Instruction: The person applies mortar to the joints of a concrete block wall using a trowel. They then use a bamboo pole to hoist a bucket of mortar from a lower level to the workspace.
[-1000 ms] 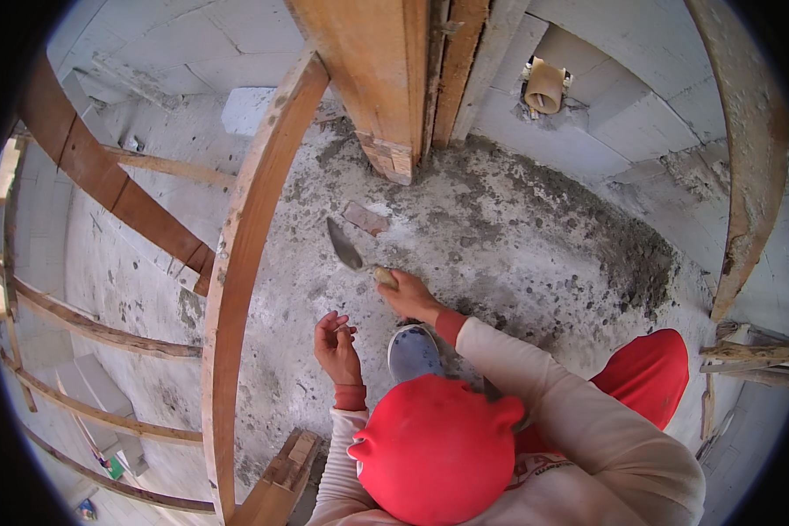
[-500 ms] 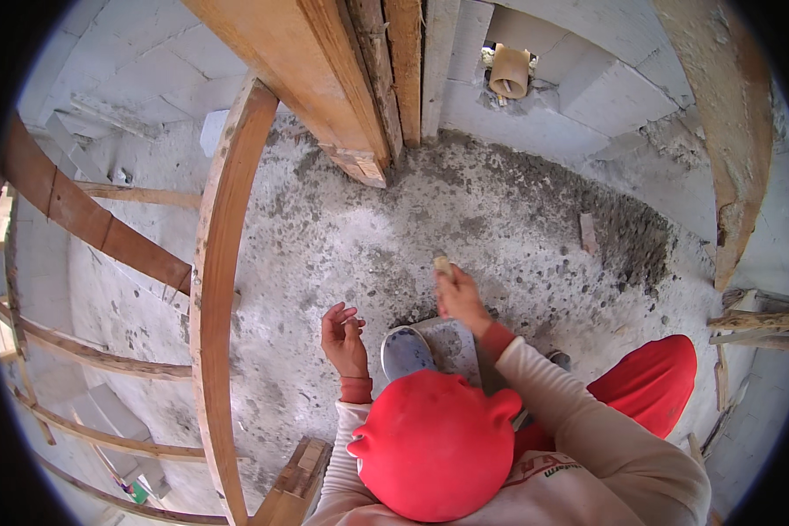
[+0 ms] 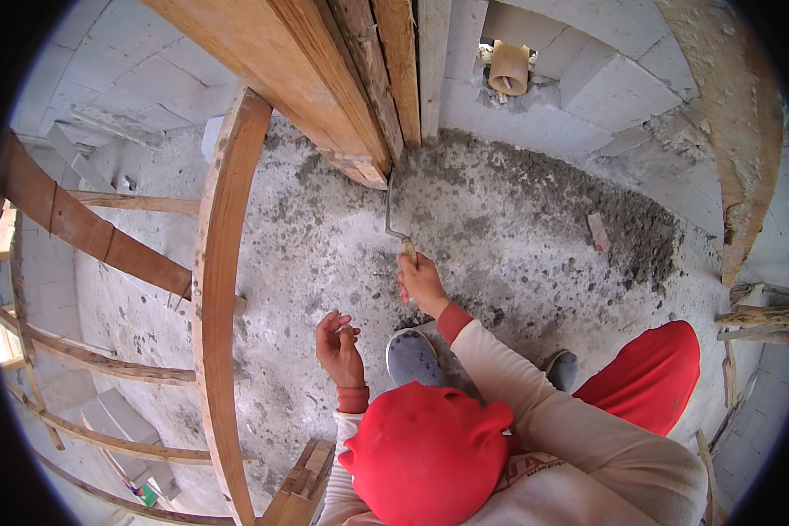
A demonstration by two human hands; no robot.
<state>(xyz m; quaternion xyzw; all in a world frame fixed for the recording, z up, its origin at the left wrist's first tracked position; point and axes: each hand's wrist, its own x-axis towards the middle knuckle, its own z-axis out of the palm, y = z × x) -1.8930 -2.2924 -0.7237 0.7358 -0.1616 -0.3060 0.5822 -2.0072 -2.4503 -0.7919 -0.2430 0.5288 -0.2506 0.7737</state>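
In my right hand (image 3: 419, 282) is a trowel by its light handle (image 3: 408, 252); its thin metal part (image 3: 391, 209) reaches up to the foot of a wooden post (image 3: 342, 105), the blade largely seen edge-on. My left hand (image 3: 337, 349) hangs over the floor to the left, empty, its fingers loosely bent and apart. A small pale brick piece (image 3: 598, 232) lies by dark mortar spatter at the right. A red cap (image 3: 425, 456) and my blue shoe (image 3: 412, 359) show at lower centre.
A curved-looking plank (image 3: 215, 307) stands left, with more battens (image 3: 105, 359) behind. Pale block walls (image 3: 614, 96) enclose the speckled concrete floor (image 3: 307, 245); a beige pipe (image 3: 508, 68) sits in a wall opening. Wood pieces (image 3: 754, 320) lie at the right.
The brick piece moved from centre to the right between the first two frames. My right hand with the trowel swung right, then back left and up toward the post's foot. The view shifted slightly.
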